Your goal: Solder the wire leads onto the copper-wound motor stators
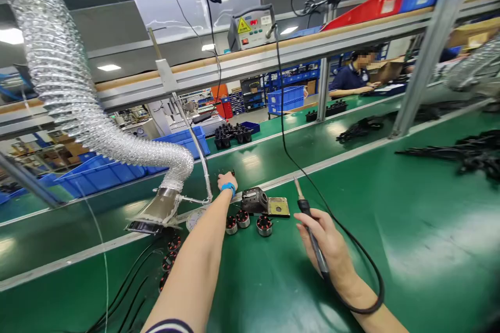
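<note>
My right hand [326,242] is wrapped round the black handle of a soldering iron [317,250], whose bare metal tip points up and away. Its cable loops over my wrist. At full stretch, my left hand [227,181] is over the belt beyond the metal strip, with a blue band on the wrist. Its fingers look curled, and a small dark bit shows beside them that I cannot make out. Between the hands stands a soldering iron holder [254,201] with a yellowish sponge tray [278,207]. Small round motor parts [264,226] with red and black windings sit before it.
A silver duct [128,151] ends in a fume hood [156,210] at left. The soldering station [253,28] is on the shelf above. Black cables lie at right [469,151] and lower left. Blue bins [101,174] and black parts [232,135] stand behind. Another person [351,78] sits far right.
</note>
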Available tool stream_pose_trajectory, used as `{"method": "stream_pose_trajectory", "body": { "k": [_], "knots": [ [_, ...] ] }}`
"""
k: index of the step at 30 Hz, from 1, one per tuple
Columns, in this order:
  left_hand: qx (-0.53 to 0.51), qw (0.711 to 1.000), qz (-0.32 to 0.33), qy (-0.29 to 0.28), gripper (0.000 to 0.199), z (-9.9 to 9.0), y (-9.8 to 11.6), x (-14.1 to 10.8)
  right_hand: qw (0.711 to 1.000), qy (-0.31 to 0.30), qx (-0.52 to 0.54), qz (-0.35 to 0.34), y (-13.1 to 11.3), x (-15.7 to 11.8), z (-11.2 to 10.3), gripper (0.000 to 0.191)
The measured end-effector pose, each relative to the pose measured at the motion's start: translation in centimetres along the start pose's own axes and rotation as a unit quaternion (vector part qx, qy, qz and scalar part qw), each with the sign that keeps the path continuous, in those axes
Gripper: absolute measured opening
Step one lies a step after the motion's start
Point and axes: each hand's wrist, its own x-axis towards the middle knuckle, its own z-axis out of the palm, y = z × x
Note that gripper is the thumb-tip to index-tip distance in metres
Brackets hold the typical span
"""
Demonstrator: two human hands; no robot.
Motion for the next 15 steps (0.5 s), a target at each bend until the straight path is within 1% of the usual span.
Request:
{"method": "stream_pose_trajectory", "body": {
  "k": [2, 5, 7, 9, 11, 12, 14, 15],
  "knots": [
    [-0.011, 0.999, 0.036, 0.002, 0.037, -0.9, 1.4, -0.9, 1.000, 0.009, -0.010, 0.011, 0.2, -0.1, -0.2, 0.019],
    [-0.032, 0.994, 0.106, 0.007, 0.035, -2.7, 3.9, -2.9, 0.998, 0.045, -0.033, 0.023, 0.5, -0.1, -0.5, 0.017],
    [-0.043, 0.986, 0.160, 0.012, 0.033, -4.1, 5.1, -5.1, 0.996, 0.074, -0.045, 0.032, 0.7, -0.1, -0.5, 0.017],
    [-0.052, 0.976, 0.212, 0.017, 0.032, -5.6, 5.5, -8.4, 0.992, 0.100, -0.056, 0.046, 0.7, -0.1, -0.3, 0.018],
    [-0.053, 0.963, 0.265, 0.017, 0.029, -6.8, 4.7, -12.7, 0.989, 0.115, -0.071, 0.060, 0.7, -0.2, -0.1, 0.017],
    [-0.049, 0.954, 0.294, 0.016, 0.027, -7.3, 3.9, -15.0, 0.988, 0.116, -0.080, 0.066, 0.7, -0.3, 0.0, 0.017],
    [-0.016, 0.933, 0.359, 0.006, 0.022, -7.8, 1.3, -19.5, 0.986, 0.110, -0.096, 0.076, 1.1, -0.4, -0.3, 0.017],
    [0.001, 0.927, 0.376, -0.007, 0.021, -7.8, -0.2, -21.5, 0.986, 0.104, -0.102, 0.081, 1.3, -0.4, -0.5, 0.017]
  ]
}}
